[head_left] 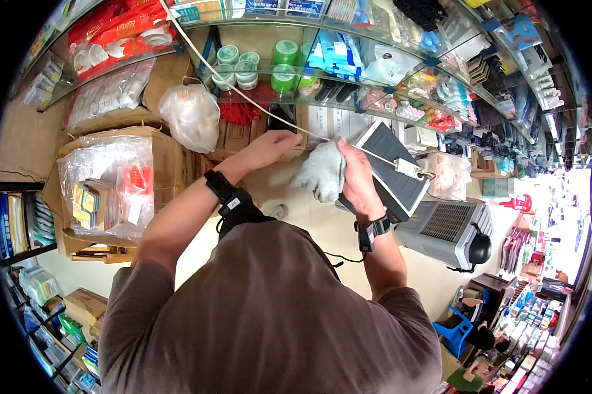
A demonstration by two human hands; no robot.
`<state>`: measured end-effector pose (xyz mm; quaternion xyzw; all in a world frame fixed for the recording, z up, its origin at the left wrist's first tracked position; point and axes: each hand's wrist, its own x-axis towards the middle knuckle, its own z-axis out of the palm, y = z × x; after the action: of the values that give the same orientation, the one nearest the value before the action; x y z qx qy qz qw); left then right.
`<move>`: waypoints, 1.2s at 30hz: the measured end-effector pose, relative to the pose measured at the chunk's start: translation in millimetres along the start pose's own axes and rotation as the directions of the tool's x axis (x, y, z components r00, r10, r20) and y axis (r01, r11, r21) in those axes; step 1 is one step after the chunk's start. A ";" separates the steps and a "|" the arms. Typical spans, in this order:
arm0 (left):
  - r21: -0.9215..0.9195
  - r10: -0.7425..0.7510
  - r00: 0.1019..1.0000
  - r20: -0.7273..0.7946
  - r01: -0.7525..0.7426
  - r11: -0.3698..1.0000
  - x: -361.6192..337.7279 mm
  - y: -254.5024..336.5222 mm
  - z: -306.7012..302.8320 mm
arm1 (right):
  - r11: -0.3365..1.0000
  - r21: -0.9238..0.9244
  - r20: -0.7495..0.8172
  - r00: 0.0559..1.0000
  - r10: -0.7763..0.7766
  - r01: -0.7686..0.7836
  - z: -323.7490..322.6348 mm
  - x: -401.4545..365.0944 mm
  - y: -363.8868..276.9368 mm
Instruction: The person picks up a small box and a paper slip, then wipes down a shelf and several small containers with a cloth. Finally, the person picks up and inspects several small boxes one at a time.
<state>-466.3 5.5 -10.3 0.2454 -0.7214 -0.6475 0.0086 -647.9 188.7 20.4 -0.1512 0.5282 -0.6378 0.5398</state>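
My left hand (pixel 270 150) reaches forward with its fingers together and slightly curled, close below a white cable (pixel 243 96); whether anything is between the fingertips is hidden. To its right, my right hand (pixel 360 178) grips a crumpled light grey cloth (pixel 322 172), the thumb side toward the shelves. The cable slants down from the upper left, passes at the cloth and top of my right hand, and a white power strip (pixel 410 169) lies to the right on a dark-topped box (pixel 391 167). Both wrists wear black bands.
Glass shelves (pixel 263 67) with tubs and packets stand ahead. A white plastic bag (pixel 191 118) and an open carton (pixel 164 164) are at the left. A grey air cooler (pixel 444 230) stands on the right, with a blue stool (pixel 455 331) farther back.
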 end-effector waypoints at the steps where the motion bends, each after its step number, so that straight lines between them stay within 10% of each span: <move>1: -0.079 -0.008 1.000 0.009 0.009 0.997 -2.7 2.4 9.1 | 0.999 -0.040 0.055 0.998 -0.023 0.025 7.8 -5.0 -4.0; 7: -0.680 0.007 0.973 0.230 0.155 0.716 7.5 1.3 36.5 | 0.969 -0.190 0.251 0.962 -0.107 0.158 18.9 -11.2 -7.5; 19: -0.424 -0.013 0.995 -0.103 -0.032 0.905 0.5 -5.6 49.1 | 0.794 -0.589 0.006 0.984 -0.180 0.149 -19.8 9.2 20.9; 23: -0.437 -0.090 0.957 -0.277 -0.042 0.898 4.1 -10.2 49.6 | 0.503 -0.770 -0.059 0.742 -0.668 0.392 -53.6 23.1 69.5; 29: -0.534 -0.141 0.971 -0.194 0.016 0.846 7.9 -7.0 50.5 | 0.498 -0.629 0.362 0.792 -0.492 0.597 -12.6 14.1 76.2; 32: -0.795 -0.086 0.992 -0.097 -0.026 0.607 12.1 -16.1 53.0 | 0.613 -0.609 0.260 0.857 -0.445 0.504 7.6 21.6 66.1; 36: -0.775 -0.065 0.997 -0.048 0.004 0.632 -0.2 2.9 27.8 | 0.819 -0.384 0.257 0.901 -0.348 0.426 2.1 53.2 74.6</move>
<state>-476.3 31.6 -12.0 0.2548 -0.3688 -0.8850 0.1262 -626.6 153.0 -61.3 -0.4267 0.5641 -0.5857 0.3957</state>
